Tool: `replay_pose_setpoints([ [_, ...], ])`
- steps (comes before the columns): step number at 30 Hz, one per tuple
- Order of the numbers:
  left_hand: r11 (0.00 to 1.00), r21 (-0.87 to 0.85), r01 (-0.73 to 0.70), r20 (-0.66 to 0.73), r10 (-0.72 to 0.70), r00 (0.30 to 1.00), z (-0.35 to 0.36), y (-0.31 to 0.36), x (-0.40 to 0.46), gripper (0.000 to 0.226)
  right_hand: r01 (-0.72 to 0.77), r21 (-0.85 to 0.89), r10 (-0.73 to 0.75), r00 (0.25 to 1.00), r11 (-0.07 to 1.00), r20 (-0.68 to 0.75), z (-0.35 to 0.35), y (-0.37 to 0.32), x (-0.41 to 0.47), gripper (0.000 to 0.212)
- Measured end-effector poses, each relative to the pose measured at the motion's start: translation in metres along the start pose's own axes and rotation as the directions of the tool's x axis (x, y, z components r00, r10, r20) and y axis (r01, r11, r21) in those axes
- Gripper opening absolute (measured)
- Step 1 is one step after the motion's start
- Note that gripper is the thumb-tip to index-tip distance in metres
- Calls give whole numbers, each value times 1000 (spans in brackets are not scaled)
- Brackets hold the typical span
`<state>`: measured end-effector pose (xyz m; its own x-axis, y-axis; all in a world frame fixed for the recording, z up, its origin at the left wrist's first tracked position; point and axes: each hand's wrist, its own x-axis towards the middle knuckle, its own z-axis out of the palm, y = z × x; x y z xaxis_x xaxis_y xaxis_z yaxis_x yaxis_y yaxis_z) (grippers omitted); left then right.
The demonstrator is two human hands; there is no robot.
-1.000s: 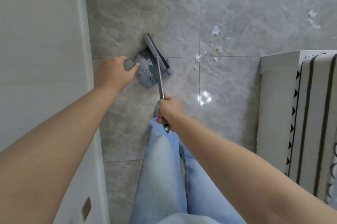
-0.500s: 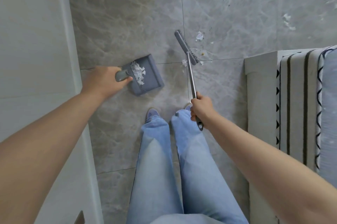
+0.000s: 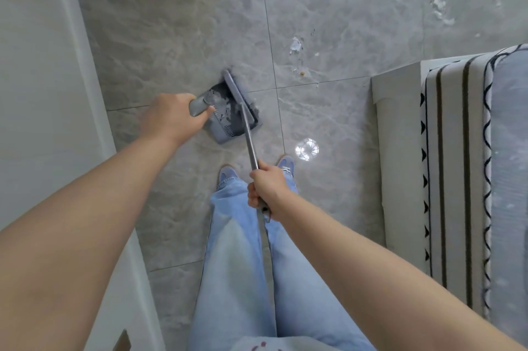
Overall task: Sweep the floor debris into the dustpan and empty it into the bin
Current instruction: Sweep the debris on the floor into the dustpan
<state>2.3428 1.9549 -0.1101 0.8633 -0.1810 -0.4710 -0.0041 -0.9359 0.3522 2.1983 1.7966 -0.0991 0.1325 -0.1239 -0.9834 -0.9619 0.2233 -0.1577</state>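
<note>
A grey dustpan (image 3: pixel 225 128) lies on the tiled floor with white scraps inside it. My left hand (image 3: pixel 171 116) grips its short handle at the pan's left. My right hand (image 3: pixel 267 188) is closed around the metal shaft of a broom (image 3: pixel 248 136). The broom's grey head (image 3: pixel 238 98) rests across the pan's open mouth. White paper debris (image 3: pixel 295 45) lies on the floor a little beyond the pan to the right. More scraps (image 3: pixel 441 12) are scattered at the far right. No bin is in view.
A white wall or cabinet (image 3: pixel 43 93) runs along the left. A bed with a striped cover (image 3: pixel 457 179) stands at the right. My legs in blue jeans (image 3: pixel 243 265) and shoes (image 3: pixel 285 163) are below the pan. A light reflection (image 3: pixel 307 148) shines on the tile.
The broom head has swung left from the debris by the tile joint onto the dustpan's mouth. My left hand has kept hold of the pan handle.
</note>
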Motion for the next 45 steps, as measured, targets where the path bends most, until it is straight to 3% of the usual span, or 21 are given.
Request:
replay_pose_setpoints([
  [5,1000,-22,14,24,-14,1000,8,17,6,40,44,151,-45,999,988,-2,-42,-7,-16,41],
  [15,999,-6,-33,-11,33,999,21,57,20,43,169,157,-135,969,973,-207,-153,-92,39,47],
  [22,998,13,-55,-51,56,997,33,79,34,42,195,-112,-218,937,975,-273,-163,-125,80,38],
  [24,998,17,-55,-56,56,997,33,86,35,39,152,-188,-196,949,970,-245,-151,-114,87,23],
  [28,998,45,-40,-46,42,998,29,103,36,36,127,-358,-200,964,925,-175,-110,-56,79,18],
  [36,998,52,-22,-13,22,1000,34,109,45,37,85,33,-86,995,996,47,-75,18,-7,44],
  [41,999,43,-24,-9,24,1000,31,108,44,39,49,213,-60,997,976,47,-98,19,-19,58],
  [45,1000,15,-4,19,4,1000,25,96,37,37,96,187,-97,995,978,-2,-115,18,-15,59],
])
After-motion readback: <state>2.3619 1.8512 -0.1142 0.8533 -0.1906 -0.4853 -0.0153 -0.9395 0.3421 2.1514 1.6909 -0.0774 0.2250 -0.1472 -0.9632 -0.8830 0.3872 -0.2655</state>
